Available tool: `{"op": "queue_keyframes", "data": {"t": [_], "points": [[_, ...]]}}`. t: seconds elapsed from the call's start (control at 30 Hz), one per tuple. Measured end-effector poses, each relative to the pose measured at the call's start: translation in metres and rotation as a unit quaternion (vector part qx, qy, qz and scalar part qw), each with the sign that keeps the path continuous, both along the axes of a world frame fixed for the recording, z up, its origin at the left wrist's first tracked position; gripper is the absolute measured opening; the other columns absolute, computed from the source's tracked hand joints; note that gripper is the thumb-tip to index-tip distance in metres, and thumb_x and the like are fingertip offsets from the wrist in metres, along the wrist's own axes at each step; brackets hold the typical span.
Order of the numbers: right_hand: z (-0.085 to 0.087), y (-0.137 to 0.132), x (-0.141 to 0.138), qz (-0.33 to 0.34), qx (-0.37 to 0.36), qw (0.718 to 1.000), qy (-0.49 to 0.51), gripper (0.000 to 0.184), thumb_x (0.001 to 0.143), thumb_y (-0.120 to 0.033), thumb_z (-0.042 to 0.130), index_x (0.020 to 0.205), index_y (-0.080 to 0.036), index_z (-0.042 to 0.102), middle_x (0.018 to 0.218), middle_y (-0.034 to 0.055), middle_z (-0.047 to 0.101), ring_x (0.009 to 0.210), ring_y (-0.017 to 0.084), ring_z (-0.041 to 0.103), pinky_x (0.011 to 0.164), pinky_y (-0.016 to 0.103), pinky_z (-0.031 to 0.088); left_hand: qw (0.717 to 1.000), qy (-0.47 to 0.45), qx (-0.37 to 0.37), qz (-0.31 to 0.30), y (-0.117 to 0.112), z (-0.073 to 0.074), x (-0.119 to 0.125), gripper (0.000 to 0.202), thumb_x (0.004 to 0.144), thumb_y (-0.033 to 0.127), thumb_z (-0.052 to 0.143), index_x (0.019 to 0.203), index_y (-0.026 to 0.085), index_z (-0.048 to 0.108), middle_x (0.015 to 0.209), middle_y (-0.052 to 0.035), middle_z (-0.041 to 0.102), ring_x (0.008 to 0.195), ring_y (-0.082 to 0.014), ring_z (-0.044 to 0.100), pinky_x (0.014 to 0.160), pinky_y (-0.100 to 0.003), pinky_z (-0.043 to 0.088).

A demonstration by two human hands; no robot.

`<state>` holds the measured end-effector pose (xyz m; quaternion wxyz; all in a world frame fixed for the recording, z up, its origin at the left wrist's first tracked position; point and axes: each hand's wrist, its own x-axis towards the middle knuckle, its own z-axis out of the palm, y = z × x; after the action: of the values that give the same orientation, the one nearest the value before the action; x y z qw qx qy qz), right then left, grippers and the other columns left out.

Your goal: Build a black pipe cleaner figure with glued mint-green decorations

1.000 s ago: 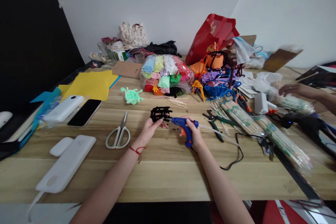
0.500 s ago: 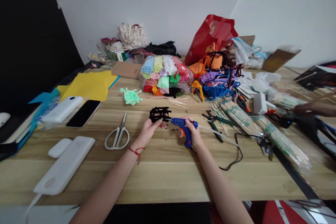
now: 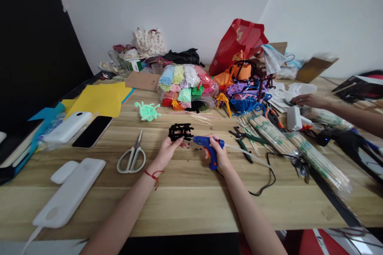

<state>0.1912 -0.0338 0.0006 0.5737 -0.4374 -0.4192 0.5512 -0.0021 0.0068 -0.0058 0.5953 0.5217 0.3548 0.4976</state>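
Observation:
Between the fingers of my left hand (image 3: pixel 168 149) is a black lattice-like frame (image 3: pixel 180 132) that looks made of fuzzy pipe cleaners. My right hand (image 3: pixel 219 152) is wrapped round the handle of a blue hot glue gun (image 3: pixel 206 142). The gun's tip points left at the lower right corner of the black frame, close to or touching it; I cannot tell which. A clear glue stick (image 3: pixel 249 154) runs out of the gun's back. White-handled scissors (image 3: pixel 132 157) lie left of my left hand. Dark crumbs lie on the table below the gun.
A green fuzzy figure (image 3: pixel 147 111) sits behind the scissors. Green-handled pliers (image 3: pixel 243 141) and packed wooden sticks (image 3: pixel 321 161) lie to the right. A bag of colourful pipe cleaners (image 3: pixel 187 85) stands behind. Another person's hand (image 3: pixel 305 100) reaches in from the right. A phone (image 3: pixel 92 131) lies left.
The other person's hand has moved back and left toward the white paper and plastic. My hands keep nearly the same pose with the frame and glue gun; the whole view shifts slightly.

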Motion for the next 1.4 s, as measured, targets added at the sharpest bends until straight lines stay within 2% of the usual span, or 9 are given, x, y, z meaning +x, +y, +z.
{"op": "queue_keyframes", "data": {"t": [0.33, 0.53, 0.8, 1.2, 1.4], "points": [[-0.002, 0.000, 0.000, -0.002, 0.009, 1.000, 0.003, 0.026, 0.083, -0.047, 0.058, 0.089, -0.021, 0.059, 0.051, -0.0042, 0.055, 0.041, 0.011, 0.049, 0.041, 0.022, 0.041, 1.000, -0.012, -0.001, 0.005, 0.001, 0.000, 0.001, 0.039, 0.079, 0.042, 0.067, 0.107, 0.015, 0.067, 0.104, -0.0083, 0.072, 0.066, -0.0135, 0.065, 0.063, -0.025, 0.049], [-0.001, -0.001, 0.000, 0.002, 0.007, 1.000, 0.003, 0.028, 0.083, -0.048, 0.058, 0.089, -0.022, 0.059, 0.051, -0.0038, 0.056, 0.042, 0.013, 0.051, 0.044, 0.024, 0.043, 1.000, 0.001, -0.004, 0.011, 0.002, -0.004, 0.000, 0.038, 0.078, 0.043, 0.067, 0.103, 0.014, 0.068, 0.081, -0.0054, 0.073, 0.066, -0.0148, 0.065, 0.064, -0.025, 0.049], [0.000, -0.001, 0.000, -0.001, 0.005, 1.000, 0.005, 0.028, 0.081, -0.048, 0.060, 0.090, -0.022, 0.060, 0.056, -0.0032, 0.058, 0.046, 0.014, 0.053, 0.046, 0.025, 0.045, 1.000, 0.000, 0.000, 0.013, 0.001, -0.005, -0.001, 0.036, 0.079, 0.042, 0.067, 0.102, 0.015, 0.067, 0.073, -0.0037, 0.071, 0.065, -0.0147, 0.063, 0.065, -0.026, 0.048], [0.001, 0.000, -0.001, 0.001, 0.003, 1.000, 0.013, 0.027, 0.081, -0.048, 0.060, 0.090, -0.022, 0.058, 0.054, -0.0030, 0.059, 0.046, 0.015, 0.054, 0.048, 0.026, 0.047, 0.999, 0.013, -0.007, 0.045, -0.003, 0.004, 0.000, 0.030, 0.075, 0.044, 0.070, 0.071, 0.015, 0.063, 0.062, -0.0015, 0.066, 0.059, -0.0134, 0.058, 0.063, -0.027, 0.047], [0.001, 0.001, -0.001, 0.000, 0.002, 1.000, 0.013, 0.030, 0.080, -0.049, 0.061, 0.091, -0.022, 0.058, 0.057, -0.0025, 0.061, 0.047, 0.015, 0.057, 0.051, 0.027, 0.048, 0.998, 0.012, -0.005, 0.055, -0.004, 0.006, 0.000, 0.028, 0.075, 0.042, 0.069, 0.068, 0.016, 0.060, 0.058, 0.0005, 0.062, 0.056, -0.0124, 0.055, 0.063, -0.026, 0.045]]}}
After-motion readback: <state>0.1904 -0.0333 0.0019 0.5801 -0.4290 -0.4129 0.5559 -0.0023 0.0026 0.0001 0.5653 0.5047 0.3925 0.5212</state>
